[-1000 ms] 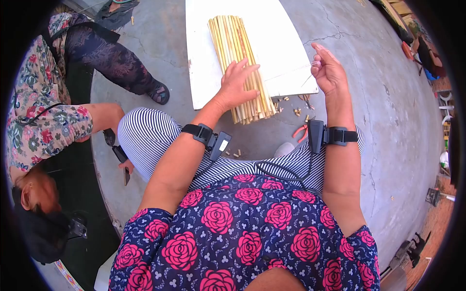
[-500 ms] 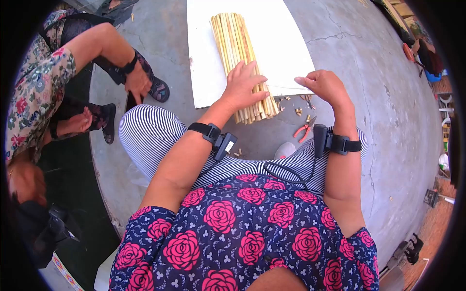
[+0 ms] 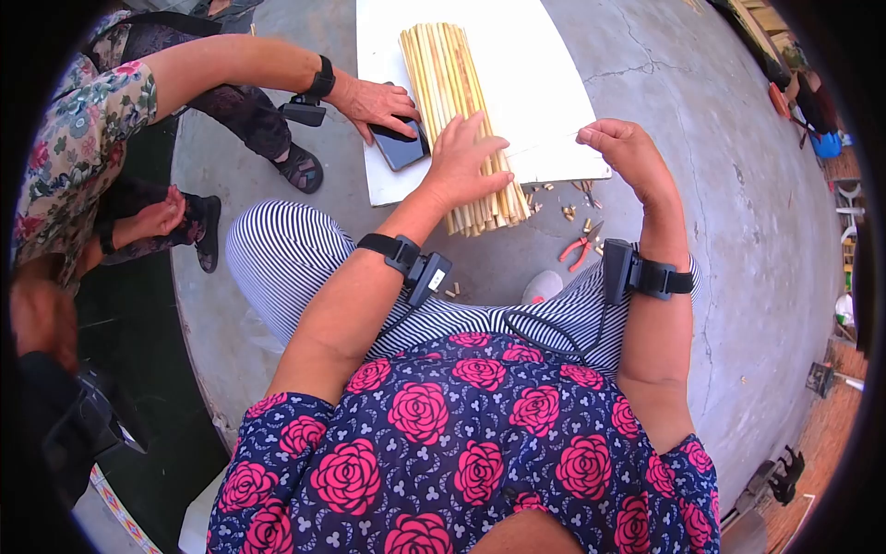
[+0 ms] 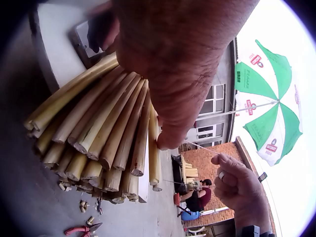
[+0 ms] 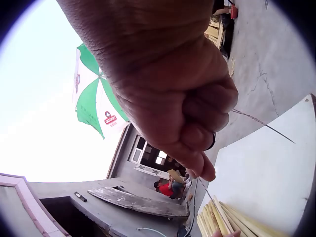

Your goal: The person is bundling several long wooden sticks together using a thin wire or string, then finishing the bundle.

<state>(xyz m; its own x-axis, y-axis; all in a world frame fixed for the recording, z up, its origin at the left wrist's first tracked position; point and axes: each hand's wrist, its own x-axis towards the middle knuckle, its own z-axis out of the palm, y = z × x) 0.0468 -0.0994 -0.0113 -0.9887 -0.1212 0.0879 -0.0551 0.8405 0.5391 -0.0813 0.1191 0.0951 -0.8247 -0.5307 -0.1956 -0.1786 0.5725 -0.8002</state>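
A bundle of pale yellow stalks point(image 3: 443, 74) lies lengthwise on a white board point(image 3: 544, 92), cut ends toward me. My left hand point(image 3: 466, 166) rests across the near part of the bundle with spread fingers, its thumb at the bundle's right side in the left wrist view. Off to the right, my right hand point(image 3: 628, 157) pinches a thin thread point(image 3: 544, 146) that runs taut toward the bundle. In the right wrist view a slim, needle-like piece point(image 5: 266, 126) sticks out from the curled fingers. The thread's far end is hidden at the stalks.
Another person's hand point(image 3: 374, 102) touches a dark phone point(image 3: 401, 143) on the board's left side. Red-handled pliers point(image 3: 579, 247) and several short cut stalk pieces point(image 3: 568, 212) lie on the concrete floor by the board's near edge.
My right hand has turned over from palm-up and drawn the thread tight, rising slightly lately. My left hand stays on the stalks. The other person has reached in and set the phone on the board.
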